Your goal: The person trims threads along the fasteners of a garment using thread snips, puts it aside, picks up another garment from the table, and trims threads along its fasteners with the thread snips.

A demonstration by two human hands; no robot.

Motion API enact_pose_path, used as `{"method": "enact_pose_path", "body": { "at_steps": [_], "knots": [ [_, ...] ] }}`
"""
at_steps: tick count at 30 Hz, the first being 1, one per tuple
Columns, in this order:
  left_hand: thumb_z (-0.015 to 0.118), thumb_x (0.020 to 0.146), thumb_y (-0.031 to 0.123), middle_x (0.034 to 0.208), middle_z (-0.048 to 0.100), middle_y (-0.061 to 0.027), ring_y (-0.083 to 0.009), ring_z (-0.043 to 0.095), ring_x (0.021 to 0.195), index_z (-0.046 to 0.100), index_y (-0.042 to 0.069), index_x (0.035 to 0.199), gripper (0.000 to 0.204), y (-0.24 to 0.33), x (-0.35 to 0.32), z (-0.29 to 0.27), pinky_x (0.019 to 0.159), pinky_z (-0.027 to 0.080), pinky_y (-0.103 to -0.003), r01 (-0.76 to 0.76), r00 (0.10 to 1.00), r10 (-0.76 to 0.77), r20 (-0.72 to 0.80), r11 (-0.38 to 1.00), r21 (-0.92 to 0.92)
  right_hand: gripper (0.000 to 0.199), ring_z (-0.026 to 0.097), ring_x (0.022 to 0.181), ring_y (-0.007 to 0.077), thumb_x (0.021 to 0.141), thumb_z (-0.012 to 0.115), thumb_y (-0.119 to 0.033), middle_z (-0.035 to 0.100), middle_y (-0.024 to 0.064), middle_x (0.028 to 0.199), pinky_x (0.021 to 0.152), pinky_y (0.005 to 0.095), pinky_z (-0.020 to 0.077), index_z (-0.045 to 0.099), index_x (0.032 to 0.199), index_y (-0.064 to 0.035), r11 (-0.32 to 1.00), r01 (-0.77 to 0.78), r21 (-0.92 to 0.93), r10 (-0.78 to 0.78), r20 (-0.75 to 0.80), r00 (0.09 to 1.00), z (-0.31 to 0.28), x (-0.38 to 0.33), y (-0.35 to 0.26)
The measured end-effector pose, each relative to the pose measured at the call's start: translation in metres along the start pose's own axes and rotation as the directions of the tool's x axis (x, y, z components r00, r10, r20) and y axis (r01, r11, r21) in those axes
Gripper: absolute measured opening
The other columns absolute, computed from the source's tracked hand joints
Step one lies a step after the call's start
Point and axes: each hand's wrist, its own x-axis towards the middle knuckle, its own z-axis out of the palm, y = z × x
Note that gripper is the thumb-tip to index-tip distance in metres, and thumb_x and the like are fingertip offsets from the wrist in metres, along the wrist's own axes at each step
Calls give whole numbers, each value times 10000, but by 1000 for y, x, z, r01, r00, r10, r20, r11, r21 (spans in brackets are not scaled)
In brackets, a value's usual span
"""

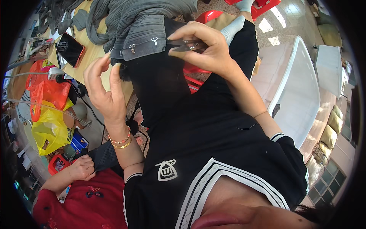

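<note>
A grey ribbed garment (133,28) hangs over the table edge onto my black-clad lap, with metal hook fasteners (154,41) along its flat grey band (143,49). My left hand (100,86) has thumb and index finger curled together at the band's left corner, pinching the garment's edge; the exact contact is partly hidden. In my right hand (213,47) is a small pair of dark thread snips (190,46), gripped between thumb and fingers. Their blades point left, toward the band's right end, and look slightly apart.
A phone (70,49) lies on the wooden table (84,70) at left. Red and yellow plastic bags (49,126) hang below it. Close on my left sits a co-worker in a red top (87,200). To the right stands a large white bin (295,95); red stools (209,16) are ahead.
</note>
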Motion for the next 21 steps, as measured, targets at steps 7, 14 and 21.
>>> {"method": "enact_pose_path", "body": {
  "at_steps": [7, 14, 21],
  "knots": [
    [756, 774, -5, 964, 642, -83, -206, 623, 891, 718, 21, 1009, 239, 8, 27, 23, 772, 504, -298, -176, 968, 190, 161, 980, -96, 384, 384, 621, -11, 733, 804, 10, 483, -78, 727, 530, 182, 267, 679, 1094, -34, 996, -83, 26, 83, -4, 997, 7, 0, 1],
    [713, 812, -10, 914, 617, -96, -247, 600, 830, 668, 9, 929, 127, 8, 33, 29, 739, 489, -344, -251, 960, 244, 136, 967, 35, 366, 463, 658, 46, 723, 773, -2, 523, -12, 760, 572, 206, 388, 684, 1078, -27, 980, -195, 35, 195, 7, 981, 12, -1, -1],
    [605, 912, -7, 971, 584, -107, -208, 566, 879, 580, 0, 946, 43, 14, 26, 31, 815, 464, -297, -155, 983, 179, 48, 934, -323, 373, 452, 622, 48, 712, 757, 12, 532, -6, 743, 550, 212, 374, 693, 1075, -42, 985, -172, 23, 171, 17, 985, 10, 1, -1]
  ]
}}
